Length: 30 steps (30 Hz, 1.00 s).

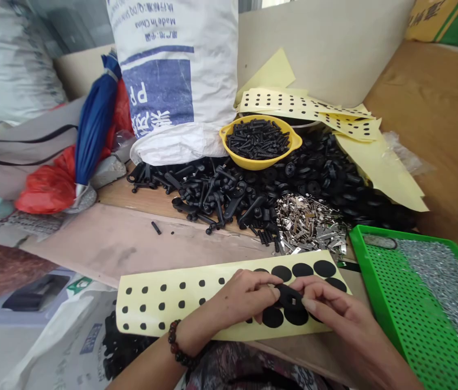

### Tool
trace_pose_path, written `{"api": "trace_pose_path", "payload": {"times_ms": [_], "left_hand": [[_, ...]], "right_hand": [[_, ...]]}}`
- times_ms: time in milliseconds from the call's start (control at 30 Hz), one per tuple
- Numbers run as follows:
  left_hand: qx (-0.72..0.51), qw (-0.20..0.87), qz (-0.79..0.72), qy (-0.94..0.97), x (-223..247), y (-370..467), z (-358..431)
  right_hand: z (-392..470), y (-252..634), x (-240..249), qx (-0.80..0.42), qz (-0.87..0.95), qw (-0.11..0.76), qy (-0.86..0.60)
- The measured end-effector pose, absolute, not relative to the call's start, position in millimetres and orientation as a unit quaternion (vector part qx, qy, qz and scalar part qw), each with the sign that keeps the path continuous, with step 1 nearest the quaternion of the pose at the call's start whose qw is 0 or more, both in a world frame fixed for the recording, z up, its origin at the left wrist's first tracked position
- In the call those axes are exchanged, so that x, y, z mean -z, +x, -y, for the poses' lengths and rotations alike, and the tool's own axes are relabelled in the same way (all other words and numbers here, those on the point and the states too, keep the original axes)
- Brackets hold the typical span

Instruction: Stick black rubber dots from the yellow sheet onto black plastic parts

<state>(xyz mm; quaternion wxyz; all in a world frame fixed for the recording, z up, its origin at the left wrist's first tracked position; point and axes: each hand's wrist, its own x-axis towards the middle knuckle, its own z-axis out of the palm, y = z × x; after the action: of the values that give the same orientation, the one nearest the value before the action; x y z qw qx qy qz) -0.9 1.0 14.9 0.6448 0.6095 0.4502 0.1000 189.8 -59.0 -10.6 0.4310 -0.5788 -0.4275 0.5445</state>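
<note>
Between my two hands is a black round disc with a small pale slot in its face. My left hand, with a beaded bracelet at the wrist, pinches the disc's left edge. The fingertips of my right hand close on its right edge. Under both hands lies a pale yellow backing sheet. Large black round stickers cover the sheet's right end, while small black dots and bare yellow spaces fill its left. The disc's underside is hidden.
Beyond the sheet lie metal clips, black plastic arms, black round parts and a yellow bowl of black screw-like pieces. A green tray of small metal bits stands right. A white sack and blue umbrella are behind.
</note>
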Motion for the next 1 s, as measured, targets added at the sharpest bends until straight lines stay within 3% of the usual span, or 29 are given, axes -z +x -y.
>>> {"api": "trace_pose_path", "payload": {"times_ms": [1000], "left_hand": [[-0.107, 0.654, -0.447, 0.601, -17.7, -2.9, 0.0]], "right_hand": [[52.9, 192.1, 22.4, -0.512, 0.489, 0.410, -0.575]]}}
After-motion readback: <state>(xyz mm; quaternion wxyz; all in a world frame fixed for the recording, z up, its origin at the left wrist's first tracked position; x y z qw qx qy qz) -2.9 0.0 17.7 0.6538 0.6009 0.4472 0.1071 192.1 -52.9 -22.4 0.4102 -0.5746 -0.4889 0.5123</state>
